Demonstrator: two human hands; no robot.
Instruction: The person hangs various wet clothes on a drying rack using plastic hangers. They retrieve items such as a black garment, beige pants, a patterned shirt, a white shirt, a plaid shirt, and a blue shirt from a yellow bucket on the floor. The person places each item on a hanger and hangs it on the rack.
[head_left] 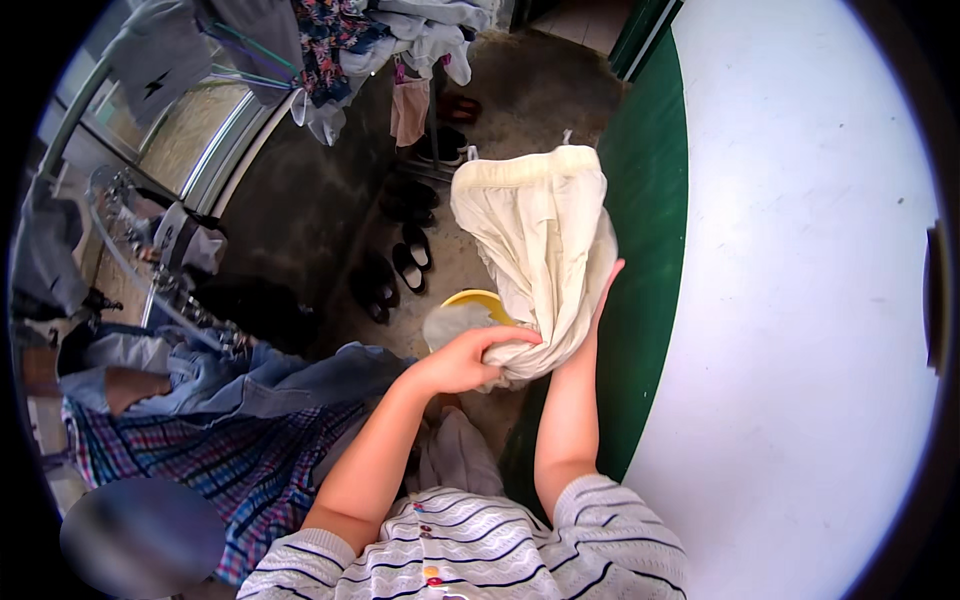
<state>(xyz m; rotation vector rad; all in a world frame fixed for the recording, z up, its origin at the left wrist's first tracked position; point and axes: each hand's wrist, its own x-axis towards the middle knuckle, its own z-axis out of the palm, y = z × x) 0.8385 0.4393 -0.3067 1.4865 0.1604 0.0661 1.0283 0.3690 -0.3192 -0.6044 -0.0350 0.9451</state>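
Note:
A cream garment (540,215) with a gathered elastic waistband is held up in front of me, its waistband at the far end and its folds bunched toward me. The fingers and thumb of my left hand (460,361) close on the bunched cloth at its near left side. My right hand (616,272) supports the garment from the right. Only an edge of that hand shows past the cloth, and its fingers are mostly hidden. Below and left of the garment, a yellow basin (478,300) is partly covered, with greyish cloth (452,326) at it.
Jeans (260,378) and a plaid shirt (220,440) hang close on my left, beside a clip hanger (190,300). More laundry (340,45) hangs at the far left. Several dark shoes (410,258) line the concrete floor. A green-and-white wall (640,200) runs along my right.

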